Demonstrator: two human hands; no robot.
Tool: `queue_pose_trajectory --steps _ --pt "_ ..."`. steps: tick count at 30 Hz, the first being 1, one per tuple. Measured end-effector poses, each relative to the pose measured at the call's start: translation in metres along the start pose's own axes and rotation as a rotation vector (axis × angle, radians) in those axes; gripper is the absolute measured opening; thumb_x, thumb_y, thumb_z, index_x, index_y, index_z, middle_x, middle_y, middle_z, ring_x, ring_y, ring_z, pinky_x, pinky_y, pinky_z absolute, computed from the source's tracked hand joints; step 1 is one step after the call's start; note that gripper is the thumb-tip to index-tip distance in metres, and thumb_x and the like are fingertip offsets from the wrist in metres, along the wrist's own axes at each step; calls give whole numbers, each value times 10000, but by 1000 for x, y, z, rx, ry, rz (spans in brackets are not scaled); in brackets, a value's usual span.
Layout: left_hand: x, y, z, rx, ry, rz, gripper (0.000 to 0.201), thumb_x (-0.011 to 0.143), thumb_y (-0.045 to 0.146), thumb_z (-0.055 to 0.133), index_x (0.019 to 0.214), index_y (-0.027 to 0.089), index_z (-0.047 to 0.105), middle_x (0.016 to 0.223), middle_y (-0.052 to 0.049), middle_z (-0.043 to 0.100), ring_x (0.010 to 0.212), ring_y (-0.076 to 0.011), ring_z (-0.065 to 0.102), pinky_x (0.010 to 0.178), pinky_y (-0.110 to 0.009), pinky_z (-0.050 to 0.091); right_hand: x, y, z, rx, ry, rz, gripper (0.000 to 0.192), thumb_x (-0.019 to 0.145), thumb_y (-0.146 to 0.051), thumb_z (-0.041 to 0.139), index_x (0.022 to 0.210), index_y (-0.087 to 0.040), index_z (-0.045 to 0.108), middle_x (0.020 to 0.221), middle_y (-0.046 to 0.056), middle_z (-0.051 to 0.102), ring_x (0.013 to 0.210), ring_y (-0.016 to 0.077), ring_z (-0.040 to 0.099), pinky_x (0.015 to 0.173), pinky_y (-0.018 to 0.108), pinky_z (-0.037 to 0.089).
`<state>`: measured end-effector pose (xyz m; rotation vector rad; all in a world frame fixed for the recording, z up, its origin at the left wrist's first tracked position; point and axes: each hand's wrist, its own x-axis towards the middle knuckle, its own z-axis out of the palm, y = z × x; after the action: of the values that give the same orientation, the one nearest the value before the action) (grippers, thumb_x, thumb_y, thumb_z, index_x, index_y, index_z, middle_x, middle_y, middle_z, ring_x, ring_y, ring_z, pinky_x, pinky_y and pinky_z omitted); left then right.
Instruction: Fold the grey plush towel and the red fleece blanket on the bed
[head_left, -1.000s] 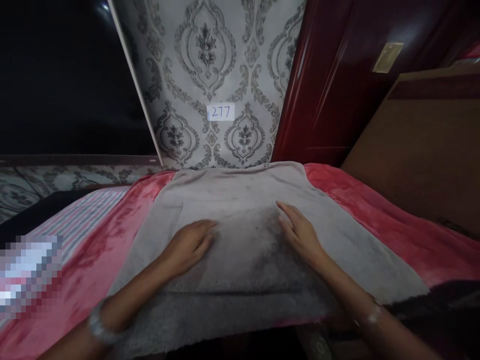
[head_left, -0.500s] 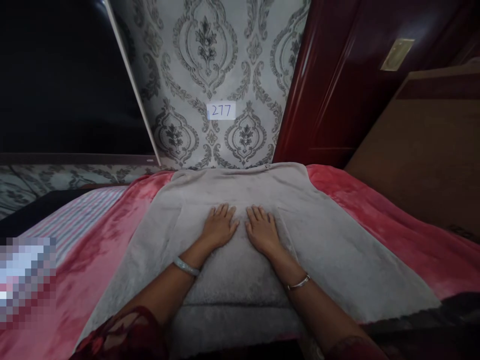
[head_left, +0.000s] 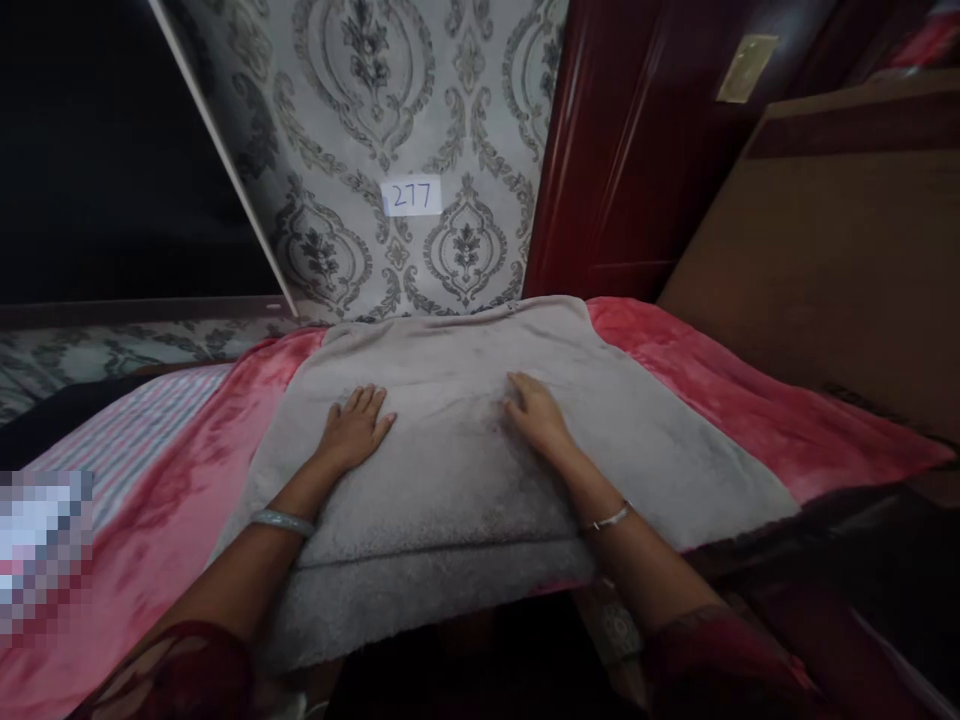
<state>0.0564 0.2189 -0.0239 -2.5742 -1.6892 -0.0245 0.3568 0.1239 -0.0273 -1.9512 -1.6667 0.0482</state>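
Half a second ago the two hands lay close together in the middle; now they have parted, the left hand (head_left: 351,432) well out to the left, the right hand (head_left: 538,418) a little right of centre. From where I stand, the left lies flat on the grey cloth (head_left: 442,490), fingers straight and fanned, gripping nothing. The right is tipped toward its edge, fingers loosely extended and holding nothing I can see; I can't tell whether it presses the fabric or hovers just over it. That cloth fills the centre of the frame, lightly creased near the hands, a dark fold line running across its lower part. Red blanket (head_left: 705,390) shows at both sides of it, and striped fabric (head_left: 142,425) at the left. A paper label (head_left: 412,195) reading 277 sits on the patterned wall (head_left: 367,130), upper centre.
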Motion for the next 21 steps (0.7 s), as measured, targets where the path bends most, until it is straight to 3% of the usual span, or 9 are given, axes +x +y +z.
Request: queue_pose_trajectory --steps 2,6,9,14,18,21 --pt "2 1 1 -1 4 2 663 997 474 206 1563 135 264 1643 -117 219 1522 -289 170 1170 -565 259 -18 23 -13 83 147 104 523 885 -269 507 1382 -118 566 1348 152 626 1226 255 587 1056 402 435" --pt "4 1 4 -18 19 2 676 990 483 196 1565 133 258 1646 -118 210 1523 -295 163 1164 -576 266 -63 49 -23 281 120 239 427 843 -295 524 1223 -173 676 1016 90 759 894 225 706 834 353 539" --pt "4 1 4 -12 32 -3 673 988 477 197 1563 134 266 1645 -117 217 1522 -296 169 1161 -570 277 -84 45 -21 330 137 216 433 832 -337 519 1190 -164 690 954 84 753 836 222 696 784 340 534" --pt "1 4 0 4 42 -6 659 990 475 209 1564 157 272 1641 -111 234 1518 -284 189 1165 -540 292 -93 31 -16 247 172 175 561 831 -405 554 1331 -154 592 1012 108 726 827 238 664 754 342 504" --pt "1 4 2 6 52 -4 660 990 472 213 1561 149 279 1635 -128 248 1512 -295 207 1152 -544 312 -99 33 -7 155 119 269 438 882 -333 460 1257 -158 604 790 66 699 690 225 635 649 299 449" --pt "2 1 4 0 58 5 667 989 469 203 1559 131 277 1639 -139 232 1514 -301 197 1151 -548 311 -105 34 -5 123 135 297 408 912 -340 401 1222 -156 593 749 51 678 656 220 624 617 286 428"
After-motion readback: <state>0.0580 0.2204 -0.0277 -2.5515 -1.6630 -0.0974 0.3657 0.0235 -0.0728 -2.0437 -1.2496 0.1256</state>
